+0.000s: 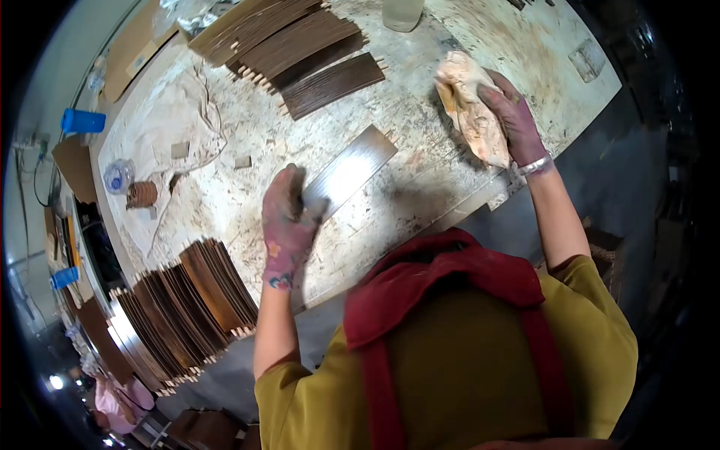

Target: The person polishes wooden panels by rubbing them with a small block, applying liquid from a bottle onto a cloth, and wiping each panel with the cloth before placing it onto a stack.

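My left hand (291, 219), in a stained pinkish glove, grips the near left end of a dark wooden slat (352, 171). The slat lies at a slant over the worn white table (247, 199), and light glares off its middle. Small pegs stick out at its far end. My right hand (511, 116), gloved too, is closed on a crumpled, stained cream cloth (476, 112) to the right of the slat. Cloth and slat are apart.
Dark slats (315, 56) are piled at the back. A long row of slats (180, 307) stands at the front left. Left on the table are a pale cloth (169, 124), a clear container (118, 177) and a brown coil (142, 195). A person in pink (120, 401) is at lower left.
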Action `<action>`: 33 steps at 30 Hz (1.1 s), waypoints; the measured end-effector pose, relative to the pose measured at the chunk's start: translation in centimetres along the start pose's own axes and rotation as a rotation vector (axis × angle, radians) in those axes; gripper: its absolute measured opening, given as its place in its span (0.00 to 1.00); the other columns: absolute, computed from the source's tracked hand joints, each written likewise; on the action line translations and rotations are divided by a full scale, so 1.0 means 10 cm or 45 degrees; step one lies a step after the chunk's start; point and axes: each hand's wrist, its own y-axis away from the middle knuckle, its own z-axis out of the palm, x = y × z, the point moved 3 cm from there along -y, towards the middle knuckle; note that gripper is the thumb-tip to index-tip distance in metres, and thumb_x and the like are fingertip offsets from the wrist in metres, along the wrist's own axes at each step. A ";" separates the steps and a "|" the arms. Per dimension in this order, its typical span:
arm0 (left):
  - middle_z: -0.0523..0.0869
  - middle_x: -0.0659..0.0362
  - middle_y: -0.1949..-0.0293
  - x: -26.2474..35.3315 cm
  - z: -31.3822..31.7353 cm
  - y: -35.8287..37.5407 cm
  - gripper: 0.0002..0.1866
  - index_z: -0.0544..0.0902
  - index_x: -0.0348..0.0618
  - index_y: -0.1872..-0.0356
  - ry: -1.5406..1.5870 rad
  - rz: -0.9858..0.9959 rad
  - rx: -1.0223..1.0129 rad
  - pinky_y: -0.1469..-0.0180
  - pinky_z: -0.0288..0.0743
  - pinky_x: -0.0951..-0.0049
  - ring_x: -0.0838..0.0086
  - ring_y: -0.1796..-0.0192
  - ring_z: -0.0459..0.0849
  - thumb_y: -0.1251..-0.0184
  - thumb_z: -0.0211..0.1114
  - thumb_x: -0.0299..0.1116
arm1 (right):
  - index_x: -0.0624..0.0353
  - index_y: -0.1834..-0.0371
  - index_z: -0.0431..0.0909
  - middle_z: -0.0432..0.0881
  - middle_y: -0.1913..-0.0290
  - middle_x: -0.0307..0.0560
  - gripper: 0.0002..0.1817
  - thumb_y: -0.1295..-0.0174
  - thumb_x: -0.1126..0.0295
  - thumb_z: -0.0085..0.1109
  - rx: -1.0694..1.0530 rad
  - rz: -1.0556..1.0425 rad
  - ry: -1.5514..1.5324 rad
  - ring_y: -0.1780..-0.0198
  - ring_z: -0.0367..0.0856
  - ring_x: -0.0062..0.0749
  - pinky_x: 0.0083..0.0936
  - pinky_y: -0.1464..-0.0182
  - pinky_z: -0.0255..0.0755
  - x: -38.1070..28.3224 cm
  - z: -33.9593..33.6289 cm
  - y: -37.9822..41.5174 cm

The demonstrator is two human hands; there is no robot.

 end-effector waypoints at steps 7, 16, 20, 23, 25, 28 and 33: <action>0.76 0.44 0.38 -0.17 0.12 0.38 0.50 0.65 0.37 0.29 -0.636 0.321 0.187 0.32 0.62 0.52 0.47 0.35 0.72 0.54 0.78 0.44 | 0.53 0.45 0.80 0.79 0.52 0.47 0.23 0.35 0.50 0.59 -0.182 -0.924 1.828 0.51 0.79 0.36 0.30 0.51 0.79 0.09 1.47 0.25; 0.77 0.46 0.39 -0.20 0.12 0.42 0.49 0.63 0.39 0.27 -0.644 0.319 0.227 0.33 0.63 0.53 0.49 0.37 0.73 0.51 0.77 0.42 | 0.53 0.59 0.80 0.79 0.59 0.49 0.10 0.44 0.66 0.62 -0.415 -0.725 1.971 0.57 0.80 0.41 0.40 0.55 0.75 0.69 1.62 0.11; 0.78 0.45 0.41 -0.19 0.11 0.40 0.48 0.64 0.39 0.28 -0.620 0.301 0.236 0.33 0.64 0.53 0.48 0.38 0.73 0.50 0.76 0.43 | 0.54 0.62 0.80 0.82 0.63 0.50 0.09 0.41 0.62 0.59 -0.394 -0.804 1.859 0.61 0.83 0.41 0.38 0.59 0.78 0.43 1.67 0.22; 0.78 0.43 0.42 -0.18 0.10 0.38 0.47 0.64 0.37 0.28 -0.575 0.347 0.229 0.35 0.65 0.52 0.47 0.40 0.74 0.49 0.75 0.46 | 0.53 0.60 0.83 0.84 0.64 0.51 0.11 0.40 0.61 0.59 -0.185 -0.234 1.806 0.62 0.85 0.41 0.37 0.58 0.79 0.36 1.08 -0.27; 0.78 0.42 0.42 -0.15 0.08 0.36 0.47 0.65 0.36 0.29 -0.622 0.349 0.250 0.36 0.66 0.51 0.47 0.41 0.75 0.49 0.74 0.48 | 0.53 0.60 0.83 0.84 0.64 0.51 0.13 0.38 0.58 0.58 -0.100 -0.714 1.793 0.63 0.84 0.41 0.37 0.57 0.79 0.14 1.01 -0.16; 0.78 0.41 0.42 -0.18 0.10 0.41 0.47 0.65 0.34 0.30 -0.612 0.381 0.264 0.37 0.67 0.51 0.46 0.42 0.75 0.49 0.73 0.50 | 0.58 0.63 0.81 0.83 0.65 0.51 0.16 0.35 0.55 0.55 -0.174 -0.667 1.871 0.61 0.83 0.41 0.39 0.57 0.78 0.17 1.60 0.19; 0.78 0.42 0.42 -0.20 0.10 0.41 0.48 0.65 0.34 0.29 -0.578 0.366 0.251 0.36 0.66 0.52 0.46 0.40 0.74 0.48 0.72 0.51 | 0.57 0.58 0.80 0.82 0.68 0.50 0.16 0.34 0.55 0.54 -0.085 -0.417 1.974 0.62 0.83 0.38 0.38 0.59 0.78 0.53 1.54 0.12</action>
